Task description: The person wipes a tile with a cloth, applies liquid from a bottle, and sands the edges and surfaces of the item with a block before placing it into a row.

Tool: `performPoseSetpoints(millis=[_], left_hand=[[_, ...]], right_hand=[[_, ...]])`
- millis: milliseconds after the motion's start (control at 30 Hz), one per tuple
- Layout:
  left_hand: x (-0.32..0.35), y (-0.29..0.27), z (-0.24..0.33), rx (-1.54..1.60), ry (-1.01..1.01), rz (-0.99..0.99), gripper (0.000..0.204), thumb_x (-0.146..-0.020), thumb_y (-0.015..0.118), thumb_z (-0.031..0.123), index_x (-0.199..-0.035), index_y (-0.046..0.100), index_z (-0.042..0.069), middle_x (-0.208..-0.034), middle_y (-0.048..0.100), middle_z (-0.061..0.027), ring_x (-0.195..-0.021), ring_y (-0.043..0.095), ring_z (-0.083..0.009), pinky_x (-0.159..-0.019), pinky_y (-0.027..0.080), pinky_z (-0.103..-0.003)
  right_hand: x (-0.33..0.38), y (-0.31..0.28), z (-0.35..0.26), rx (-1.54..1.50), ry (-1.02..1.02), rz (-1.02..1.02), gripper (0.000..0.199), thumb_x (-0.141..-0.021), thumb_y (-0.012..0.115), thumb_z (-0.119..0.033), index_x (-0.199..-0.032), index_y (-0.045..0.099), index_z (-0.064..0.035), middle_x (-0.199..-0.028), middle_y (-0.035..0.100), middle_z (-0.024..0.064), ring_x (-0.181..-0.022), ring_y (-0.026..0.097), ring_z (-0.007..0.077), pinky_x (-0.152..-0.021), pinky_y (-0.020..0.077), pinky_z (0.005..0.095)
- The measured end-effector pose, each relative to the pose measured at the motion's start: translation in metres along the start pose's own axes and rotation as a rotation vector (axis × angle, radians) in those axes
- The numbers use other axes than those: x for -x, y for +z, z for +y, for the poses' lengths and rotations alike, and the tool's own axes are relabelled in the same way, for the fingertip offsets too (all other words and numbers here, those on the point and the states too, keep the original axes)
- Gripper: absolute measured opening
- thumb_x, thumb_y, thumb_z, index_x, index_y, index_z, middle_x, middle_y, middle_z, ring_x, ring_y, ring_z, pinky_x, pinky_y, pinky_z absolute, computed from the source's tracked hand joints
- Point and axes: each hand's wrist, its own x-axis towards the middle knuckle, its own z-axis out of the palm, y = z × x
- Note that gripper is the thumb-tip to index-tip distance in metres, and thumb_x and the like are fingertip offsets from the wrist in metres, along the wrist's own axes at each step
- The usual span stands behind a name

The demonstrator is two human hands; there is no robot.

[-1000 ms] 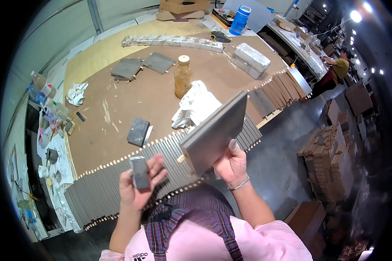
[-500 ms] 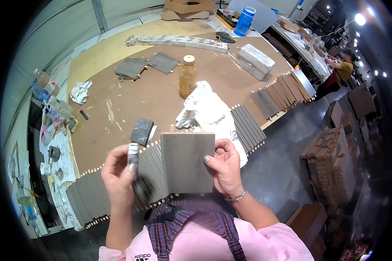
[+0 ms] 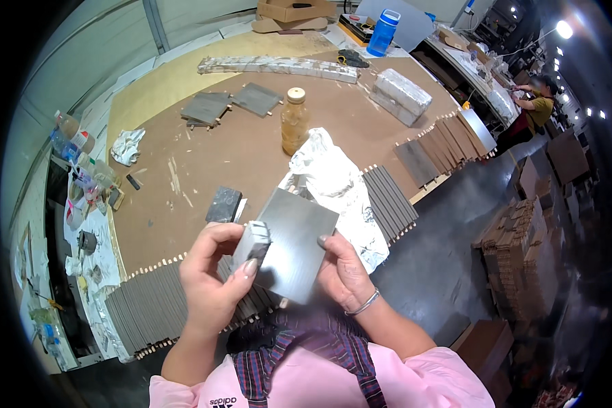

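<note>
My right hand (image 3: 347, 272) grips a grey wooden panel (image 3: 299, 238) by its right edge, thumb on the face. The panel is tilted, and a light peg sticks out at its lower edge. A small grey sanding block (image 3: 253, 241) is pinched between the thumb and fingers of my left hand (image 3: 214, 272), right at the panel's left side; whether it touches the face I cannot tell. Below and to the left stands a long row of similar grey panels (image 3: 149, 299) with pegged edges. A dark block (image 3: 223, 204) lies on the table just beyond my left hand.
A white cloth (image 3: 330, 177) lies beyond the panel, beside a jar of amber liquid (image 3: 294, 122). More grey panels (image 3: 391, 197) line the table's right edge. Loose panels (image 3: 207, 107) and a wrapped block (image 3: 401, 97) sit farther back. A co-worker (image 3: 538, 109) is at the far right.
The panel has turned from upright to slanted and its face now catches the light. My left hand has moved right with the sanding block, up to the panel.
</note>
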Motion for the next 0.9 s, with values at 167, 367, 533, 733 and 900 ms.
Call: performPoseSetpoints(millis=[167,367,533,733,900], left_hand=[[0.0,-0.01,0.014,-0.068,0.07,0.029,0.034,-0.072,0.069,0.008,-0.103,0.06,-0.003,-0.096,0.057,-0.0066,-0.087,0.055,-0.0148,-0.081,0.044,-0.026],[0.0,-0.014,0.014,-0.397,0.21,0.095,0.034,-0.068,0.069,0.005,-0.1,0.061,-0.001,-0.092,0.058,-0.0073,-0.08,0.056,-0.0167,-0.075,0.046,-0.028],[0.002,0.001,0.007,-0.615,0.397,0.002,0.037,-0.064,0.071,0.007,-0.099,0.062,-0.001,-0.09,0.059,-0.0117,-0.075,0.057,-0.0211,-0.065,0.047,-0.03],[0.001,0.026,0.002,-0.692,0.636,-0.079,0.041,-0.06,0.077,0.01,-0.098,0.065,0.001,-0.085,0.061,-0.0114,-0.069,0.058,-0.0272,-0.057,0.047,-0.035],[0.006,0.038,0.002,-0.694,0.655,-0.166,0.042,-0.058,0.078,0.012,-0.097,0.066,0.001,-0.086,0.061,-0.0098,-0.069,0.059,-0.0261,-0.057,0.049,-0.034]], right_hand=[[-0.006,-0.012,0.013,-0.143,0.225,0.045,0.049,-0.088,0.054,-0.011,-0.134,0.042,0.0017,-0.13,0.053,0.0154,-0.121,0.051,0.0294,-0.111,0.0335,0.0468],[0.007,0.011,0.014,0.298,0.139,0.002,0.047,-0.087,0.054,-0.004,-0.133,0.04,-0.0026,-0.12,0.056,0.0149,-0.094,0.066,0.0287,-0.06,0.0617,0.0385],[0.017,0.02,0.017,0.574,-0.047,0.012,0.026,-0.091,0.06,-0.008,-0.115,0.057,0.0028,-0.102,0.063,0.009,-0.088,0.064,0.0154,-0.066,0.0593,0.0288],[0.015,0.008,0.021,0.842,-0.368,-0.193,0.017,-0.085,0.063,-0.003,-0.102,0.064,0.0006,-0.091,0.067,0.0068,-0.086,0.063,0.0133,-0.076,0.0513,0.0303],[0.016,-0.016,0.028,0.963,-0.438,-0.302,0.025,-0.075,0.068,-0.001,-0.099,0.061,-0.0016,-0.096,0.065,0.0063,-0.088,0.062,0.0133,-0.079,0.0506,0.03]])
